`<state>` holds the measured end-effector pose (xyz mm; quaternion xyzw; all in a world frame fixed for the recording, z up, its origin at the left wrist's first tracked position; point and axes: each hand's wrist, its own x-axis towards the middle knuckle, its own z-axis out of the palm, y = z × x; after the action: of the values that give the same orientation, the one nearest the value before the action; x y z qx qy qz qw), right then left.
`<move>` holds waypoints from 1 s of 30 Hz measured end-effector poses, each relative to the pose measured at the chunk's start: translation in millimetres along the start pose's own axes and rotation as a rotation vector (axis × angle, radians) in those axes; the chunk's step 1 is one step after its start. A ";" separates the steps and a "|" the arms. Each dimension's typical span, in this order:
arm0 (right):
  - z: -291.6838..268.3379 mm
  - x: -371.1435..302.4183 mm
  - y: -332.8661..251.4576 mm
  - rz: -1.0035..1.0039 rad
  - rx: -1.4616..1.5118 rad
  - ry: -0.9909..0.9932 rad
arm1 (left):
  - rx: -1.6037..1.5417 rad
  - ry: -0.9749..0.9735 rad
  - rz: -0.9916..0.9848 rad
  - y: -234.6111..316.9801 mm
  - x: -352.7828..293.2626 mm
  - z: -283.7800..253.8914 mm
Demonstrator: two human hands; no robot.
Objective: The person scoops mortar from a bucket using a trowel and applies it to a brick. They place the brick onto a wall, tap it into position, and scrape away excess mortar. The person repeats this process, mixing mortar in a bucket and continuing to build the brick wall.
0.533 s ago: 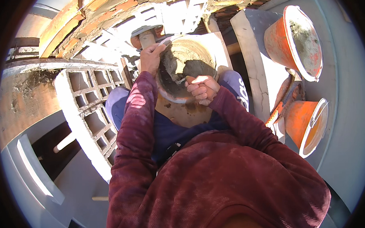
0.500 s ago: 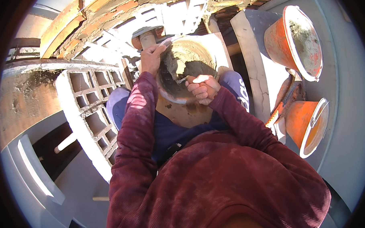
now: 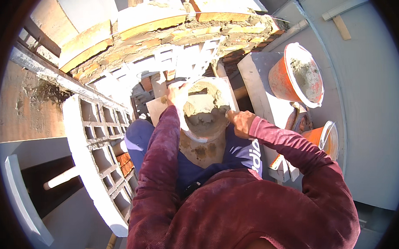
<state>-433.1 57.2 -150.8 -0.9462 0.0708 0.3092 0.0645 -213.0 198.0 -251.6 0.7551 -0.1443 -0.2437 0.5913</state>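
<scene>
Between my knees stands a round bucket (image 3: 200,139) with wet grey mortar (image 3: 203,118) inside, part sunlit and part in shadow. My left hand (image 3: 177,94) grips its rim on the far left side, fingers closed over the edge. At the bucket's right edge, my right hand (image 3: 241,123) is closed in a fist around the handle of what looks like a trowel. The fist covers most of this tool, and its blade cannot be made out against the mortar.
A brick wall (image 3: 161,41) with mortar joints curves ahead, bricks along its top. Left stands a hollow block stack (image 3: 79,146). On the right are an orange bucket (image 3: 277,80) holding grey mortar and a second orange bucket (image 3: 313,136). A pale board (image 3: 157,109) lies beneath the mortar bucket.
My right hand has moved from over the mortar out to the bucket's right edge. My left hand stays on the rim. The view has tilted up, showing more of the brick wall.
</scene>
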 end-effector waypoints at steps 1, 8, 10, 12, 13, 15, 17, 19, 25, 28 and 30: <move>-16.8 3.1 -15.1 0.000 -0.108 0.043 | 0.024 0.016 0.059 -5.6 2.4 -2.2; 44.6 35.9 -23.8 0.046 0.233 -0.041 | -0.065 0.034 -0.005 8.9 -12.6 -3.2; 38.1 39.5 -29.9 -0.045 0.301 -0.071 | -0.091 0.016 -0.072 -10.6 -2.5 -12.6; 66.4 37.8 -28.0 -0.105 0.370 -0.127 | -0.054 -0.025 -0.051 -6.0 -11.4 3.0; 40.1 40.0 -45.6 0.014 0.618 -0.327 | 0.003 -0.021 -0.021 -14.9 -10.1 -7.7; 23.5 44.8 -54.9 0.144 1.156 -0.630 | 0.048 0.010 -0.002 -36.1 -3.0 -13.5; 31.8 56.0 -34.9 0.131 1.741 -0.743 | -0.062 -0.034 -0.070 -40.7 4.0 -12.2; 37.7 55.3 -22.3 -0.088 2.226 -0.862 | -0.110 -0.009 -0.100 -40.2 7.3 -9.1; -8.1 3.2 -6.0 0.010 2.065 -0.735 | -0.109 0.038 -0.154 -9.5 1.1 -3.2; -44.5 -19.1 -14.0 0.059 1.108 -0.580 | -0.105 0.116 -0.209 -14.9 11.2 -9.3; -58.8 -29.5 -13.6 -0.357 0.277 -0.055 | -0.069 0.076 -0.107 -13.8 13.0 -9.7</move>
<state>-420.4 63.5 -85.1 -0.9170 -0.0576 0.3061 0.2492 -197.8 203.0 -265.7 0.7497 -0.0724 -0.2509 0.6081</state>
